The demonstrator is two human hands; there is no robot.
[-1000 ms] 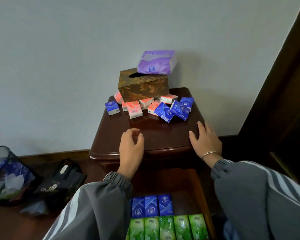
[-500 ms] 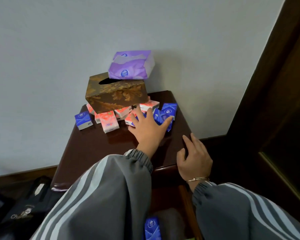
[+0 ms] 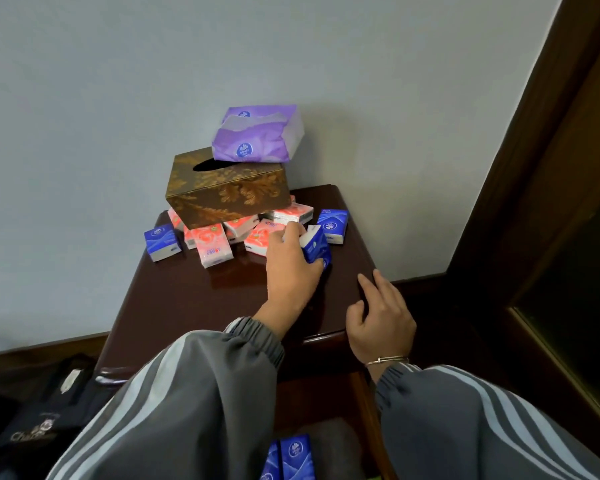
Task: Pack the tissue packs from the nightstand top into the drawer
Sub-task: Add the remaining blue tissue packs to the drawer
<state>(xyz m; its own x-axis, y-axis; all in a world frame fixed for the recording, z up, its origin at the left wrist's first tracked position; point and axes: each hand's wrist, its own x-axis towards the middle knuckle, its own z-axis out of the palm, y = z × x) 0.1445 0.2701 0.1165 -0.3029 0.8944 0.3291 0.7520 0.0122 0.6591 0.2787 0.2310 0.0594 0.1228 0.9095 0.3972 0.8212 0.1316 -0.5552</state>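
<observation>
Small tissue packs lie at the back of the dark wooden nightstand top [image 3: 194, 299]: several pink ones [image 3: 212, 244] and blue ones at the left [image 3: 161, 241] and right [image 3: 332, 225]. My left hand [image 3: 291, 268] is shut on a blue tissue pack [image 3: 315, 247], tilted up off the pile. My right hand [image 3: 378, 313] rests with spread fingers on the top's front right corner and holds nothing. Below, the open drawer [image 3: 368, 420] shows blue packs [image 3: 291, 457] inside; my sleeves hide most of it.
A brown patterned tissue box [image 3: 229, 192] stands behind the packs, with a purple soft tissue pack [image 3: 257, 138] on top. The wall is close behind. A dark door frame [image 3: 534, 168] stands at the right. A black bag [image 3: 39, 424] lies on the floor at the left.
My left hand reached from the front edge to the pile and closed on a blue pack, lifting it. My right hand stayed on the front right corner. The camera moved closer.
</observation>
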